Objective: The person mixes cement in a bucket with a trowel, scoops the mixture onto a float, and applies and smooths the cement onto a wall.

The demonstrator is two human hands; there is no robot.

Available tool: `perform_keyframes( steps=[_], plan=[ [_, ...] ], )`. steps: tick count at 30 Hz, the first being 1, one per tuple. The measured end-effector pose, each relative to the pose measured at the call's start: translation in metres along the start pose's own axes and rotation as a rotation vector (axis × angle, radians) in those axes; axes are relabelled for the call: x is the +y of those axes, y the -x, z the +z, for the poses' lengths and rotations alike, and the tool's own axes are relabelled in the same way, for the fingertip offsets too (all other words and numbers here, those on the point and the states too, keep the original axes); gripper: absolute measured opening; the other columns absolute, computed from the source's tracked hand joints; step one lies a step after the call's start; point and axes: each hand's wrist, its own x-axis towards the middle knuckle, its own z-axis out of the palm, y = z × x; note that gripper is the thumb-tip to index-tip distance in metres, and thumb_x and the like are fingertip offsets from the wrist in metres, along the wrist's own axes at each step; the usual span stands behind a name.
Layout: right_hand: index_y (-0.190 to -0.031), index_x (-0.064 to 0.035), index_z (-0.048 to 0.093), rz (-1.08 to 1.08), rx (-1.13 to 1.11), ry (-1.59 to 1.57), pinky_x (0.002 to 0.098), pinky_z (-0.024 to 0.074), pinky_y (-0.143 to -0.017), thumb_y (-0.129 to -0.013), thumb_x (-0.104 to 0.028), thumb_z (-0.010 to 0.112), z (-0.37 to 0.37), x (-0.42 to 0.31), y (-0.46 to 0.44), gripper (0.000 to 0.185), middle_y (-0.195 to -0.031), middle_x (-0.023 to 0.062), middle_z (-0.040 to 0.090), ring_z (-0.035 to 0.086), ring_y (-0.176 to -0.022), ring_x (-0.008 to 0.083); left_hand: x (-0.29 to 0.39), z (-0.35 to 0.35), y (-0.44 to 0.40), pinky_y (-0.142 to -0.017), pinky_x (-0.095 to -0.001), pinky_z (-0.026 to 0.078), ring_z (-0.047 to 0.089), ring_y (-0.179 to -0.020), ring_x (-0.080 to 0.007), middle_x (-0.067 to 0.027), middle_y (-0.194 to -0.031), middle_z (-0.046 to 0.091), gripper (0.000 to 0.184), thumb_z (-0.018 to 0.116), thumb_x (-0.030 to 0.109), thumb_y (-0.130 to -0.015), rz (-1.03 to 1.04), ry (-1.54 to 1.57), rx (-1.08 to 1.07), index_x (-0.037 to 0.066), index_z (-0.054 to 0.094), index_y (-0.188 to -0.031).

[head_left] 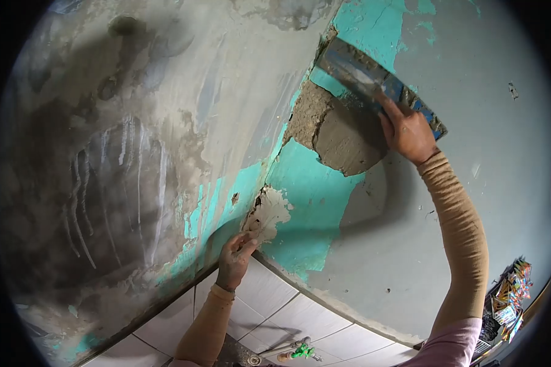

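High on the right wall, my right hand (410,131) is closed around a plastering trowel (355,67). Its long blade is smeared with mortar and slants from the wall corner down to the right. Below the blade lies a patch of wet grey mortar (352,139), next to rough, bare masonry (309,113). My left hand (234,262) is low at the corner, fingers bent and tips close together, near a pale patch of broken plaster (269,214). What those fingers hold, if anything, I cannot make out.
Turquoise paint (312,202) peels around the corner. The left wall (122,183) is stained and streaked. White tiles (275,293) run along the bottom, with a green-handled tap (303,350) below. A pile of colourful packets (513,300) is at lower right.
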Motion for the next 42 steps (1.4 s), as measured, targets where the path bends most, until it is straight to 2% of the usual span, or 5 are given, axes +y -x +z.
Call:
perform_keyframes(
  steps=[10,22,27,32,42],
  plan=[
    [-0.12,-0.0046,0.053,0.291,0.143,-0.27,0.0407,0.0546,-0.066,-0.086,-0.005,0.058,-0.032,-0.049,0.006,0.035,-0.097,0.0215,0.066,0.065,-0.08,0.0398,-0.013,-0.001,0.012,-0.075,-0.0261,0.044,0.056,-0.085,-0.0121,-0.0041,-0.094,0.062,0.028,0.065,0.015,-0.086,-0.003,-0.019,0.038,-0.002,0.063,-0.108],
    [-0.117,0.003,0.048,0.746,0.568,-0.585,0.0437,0.0529,-0.068,-0.082,0.001,0.06,0.083,-0.201,-0.027,0.038,-0.097,0.0283,0.062,0.063,-0.083,0.043,-0.025,-0.006,0.044,-0.074,-0.0215,0.042,0.051,-0.084,-0.0086,-0.0005,-0.09,0.058,0.022,0.063,0.011,-0.088,-0.072,0.017,-0.033,-0.003,0.061,-0.105],
    [-0.113,0.0021,0.046,0.867,0.57,-0.655,0.0443,0.05,-0.07,-0.085,-0.003,0.057,0.124,-0.202,-0.062,0.03,-0.093,0.029,0.061,0.062,-0.082,0.0453,-0.031,-0.035,0.052,-0.072,-0.0284,0.049,0.059,-0.087,-0.0137,-0.0056,-0.094,0.063,0.026,0.061,0.018,-0.087,-0.195,-0.07,0.03,-0.002,0.063,-0.104],
    [-0.11,-0.0027,0.048,0.915,0.498,-1.063,0.0395,0.0463,-0.055,-0.095,-0.014,0.048,0.144,-0.187,-0.054,0.019,-0.07,0.0155,0.06,0.059,-0.058,0.0318,-0.039,-0.049,0.053,-0.072,-0.029,0.049,0.059,-0.089,-0.0145,-0.0065,-0.095,0.063,0.024,0.059,0.016,-0.088,-0.242,-0.063,0.053,-0.002,0.062,-0.104],
    [-0.101,-0.007,0.052,0.913,0.451,-0.72,0.0425,0.0462,-0.051,-0.092,-0.009,0.05,0.124,-0.181,-0.039,0.009,-0.062,0.0205,0.057,0.061,-0.058,0.039,-0.042,-0.027,0.049,-0.073,-0.0289,0.049,0.06,-0.093,-0.0156,-0.0075,-0.097,0.062,0.025,0.057,0.015,-0.089,-0.281,0.021,-0.041,-0.002,0.059,-0.107]
  ],
)
